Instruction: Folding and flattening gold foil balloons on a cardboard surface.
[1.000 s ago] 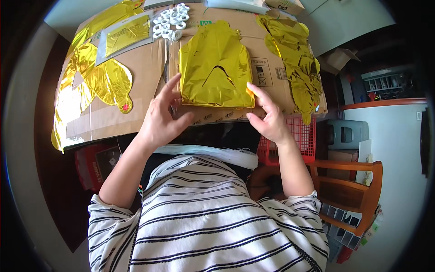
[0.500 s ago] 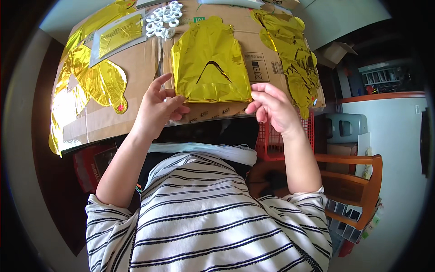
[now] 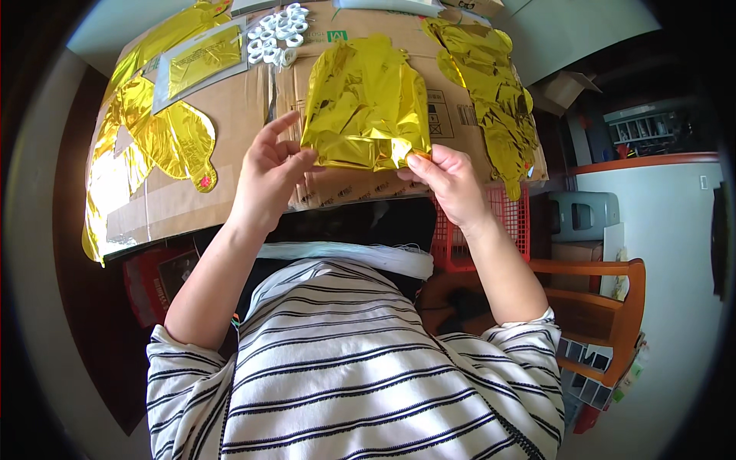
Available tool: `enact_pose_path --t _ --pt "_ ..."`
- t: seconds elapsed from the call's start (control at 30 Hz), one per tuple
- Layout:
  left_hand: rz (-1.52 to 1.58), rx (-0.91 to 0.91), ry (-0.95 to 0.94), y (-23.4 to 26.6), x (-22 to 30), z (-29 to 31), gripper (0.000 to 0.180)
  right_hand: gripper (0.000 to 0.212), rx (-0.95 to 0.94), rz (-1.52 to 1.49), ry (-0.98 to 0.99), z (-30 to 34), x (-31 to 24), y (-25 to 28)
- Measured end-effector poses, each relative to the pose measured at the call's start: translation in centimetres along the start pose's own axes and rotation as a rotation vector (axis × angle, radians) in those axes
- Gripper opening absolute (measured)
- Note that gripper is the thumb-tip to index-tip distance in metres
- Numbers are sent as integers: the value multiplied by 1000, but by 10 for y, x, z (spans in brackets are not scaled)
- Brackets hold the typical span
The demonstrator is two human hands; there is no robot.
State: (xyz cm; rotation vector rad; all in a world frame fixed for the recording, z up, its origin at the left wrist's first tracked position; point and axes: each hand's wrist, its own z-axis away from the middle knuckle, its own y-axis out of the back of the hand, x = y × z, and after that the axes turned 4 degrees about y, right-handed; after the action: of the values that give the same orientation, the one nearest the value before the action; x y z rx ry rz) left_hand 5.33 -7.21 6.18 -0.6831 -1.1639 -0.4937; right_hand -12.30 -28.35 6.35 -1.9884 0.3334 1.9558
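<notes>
A shiny gold foil balloon (image 3: 366, 96), flat and partly folded, lies at the middle of the cardboard-covered table, its near edge toward me. My left hand (image 3: 274, 162) pinches the near left corner between thumb and a finger, while its index finger points up and away. At the near right corner, my right hand (image 3: 448, 175) grips the foil with the thumb on top and the fingers curled beneath. Creases run across the near part of the foil between both hands.
White ribbon rolls (image 3: 277, 34) sit at the back. Left lie more gold foil (image 3: 178, 142) and a clear packet (image 3: 201, 61); right lies another foil balloon (image 3: 498, 100). The cardboard (image 3: 238, 153) ends near me. A red basket (image 3: 460, 238) and wooden chair (image 3: 613, 307) stand at right.
The gold foil's near edge has crumpled and drawn in, and the sheet has shifted slightly right. My right hand has closed more firmly on its corner.
</notes>
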Motion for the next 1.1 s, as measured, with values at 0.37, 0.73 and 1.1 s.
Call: enact_pose_path --t 0.37,0.73,1.1 --pt "-64 11 252 5 -7 8 58 17 198 -321 -322 24 5 0" --pt "-142 -5 246 0 -10 13 63 14 182 -148 -420 17 10 7" --pt "-219 52 137 -1 -17 18 62 22 338 -125 -336 27 9 -5"
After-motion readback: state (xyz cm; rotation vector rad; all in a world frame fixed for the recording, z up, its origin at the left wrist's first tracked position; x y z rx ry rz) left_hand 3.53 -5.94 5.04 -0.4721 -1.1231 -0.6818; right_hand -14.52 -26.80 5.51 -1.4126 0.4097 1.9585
